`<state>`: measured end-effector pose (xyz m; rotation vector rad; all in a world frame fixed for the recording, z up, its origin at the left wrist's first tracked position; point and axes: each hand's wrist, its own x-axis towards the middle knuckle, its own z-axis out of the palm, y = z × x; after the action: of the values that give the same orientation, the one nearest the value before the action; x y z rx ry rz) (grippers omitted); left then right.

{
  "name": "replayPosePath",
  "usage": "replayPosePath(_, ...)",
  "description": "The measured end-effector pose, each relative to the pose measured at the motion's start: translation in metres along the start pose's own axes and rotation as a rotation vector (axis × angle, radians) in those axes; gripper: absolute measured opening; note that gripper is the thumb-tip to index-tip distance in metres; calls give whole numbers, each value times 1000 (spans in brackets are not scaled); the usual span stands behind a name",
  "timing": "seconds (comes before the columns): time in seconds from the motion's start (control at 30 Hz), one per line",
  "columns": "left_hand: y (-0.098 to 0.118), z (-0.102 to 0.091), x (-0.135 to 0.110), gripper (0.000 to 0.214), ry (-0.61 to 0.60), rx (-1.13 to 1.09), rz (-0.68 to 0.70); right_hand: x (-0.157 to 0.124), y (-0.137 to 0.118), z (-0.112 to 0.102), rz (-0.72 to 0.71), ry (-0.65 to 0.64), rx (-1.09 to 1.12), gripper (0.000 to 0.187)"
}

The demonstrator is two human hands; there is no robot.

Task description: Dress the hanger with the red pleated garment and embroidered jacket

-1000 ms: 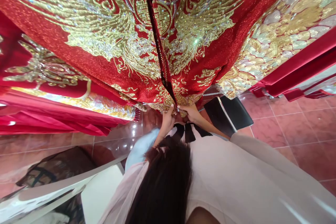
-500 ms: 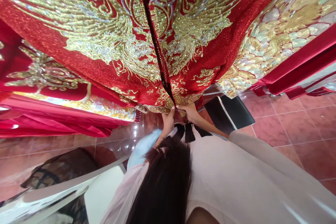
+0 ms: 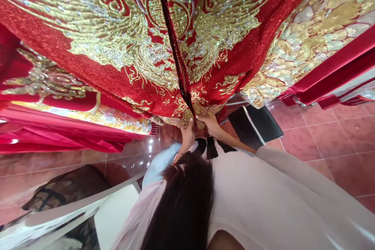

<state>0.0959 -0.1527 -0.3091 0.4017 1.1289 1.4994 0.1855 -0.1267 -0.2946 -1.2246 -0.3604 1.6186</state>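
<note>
Left hand (image 3: pixel 187 136) and right hand (image 3: pixel 212 125) have hardly moved, and both hold the bottom edge of the red coat (image 3: pixel 158 64), one on each side of the slit (image 3: pixel 179 66) down its front. Big gold birds (image 3: pixel 114 27) cover the coat, above the pink floor (image 3: pixel 331 140).

One split-front red garment (image 3: pixel 215 72), two gold birds (image 3: pixel 117 19) (image 3: pixel 222 19)

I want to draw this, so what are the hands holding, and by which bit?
The garment, by its lower hem: the left hand and right hand hold either side of the opening.
</note>
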Motion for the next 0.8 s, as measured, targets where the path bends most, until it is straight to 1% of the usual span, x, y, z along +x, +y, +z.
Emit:
replayPosePath(0.07,1,-1,1,62,2,3,9,-5,0,-10,110,-43,-45,36)
replayPosePath(0.13,1,-4,3,58,7,12,7,-11,0,-19,275,-126,-106,32)
replayPosePath(0.2,0,-7,5,53,16,26,-3,-16,0,-23,415,-218,-156,31)
replayPosePath(0.27,-2,-9,7,49,32,36,-9,-19,0,-21,458,-267,-170,30)
replayPosePath(0.33,-2,-10,8,46,45,36,-4,-18,1,-18,426,-264,-158,28)
replayPosePath(0.4,-1,-10,8,44,49,23,-4,-15,4,-19,376,-226,-144,28)
replayPosePath(0.5,2,-9,7,43,48,-5,-34,-7,9,-35,290,-123,-106,30)
replayPosePath(0.6,5,-7,7,43,40,-23,-72,6,10,-54,126,20,-36,33)
replayPosePath(0.67,7,-6,7,43,33,-35,-76,17,6,-60,-3,101,15,37)
replayPosePath(0.73,10,-3,6,45,27,-47,-69,26,0,-58,-98,138,62,41)
replayPosePath(0.8,12,0,4,48,21,-59,-64,31,-5,-53,-138,128,98,41)
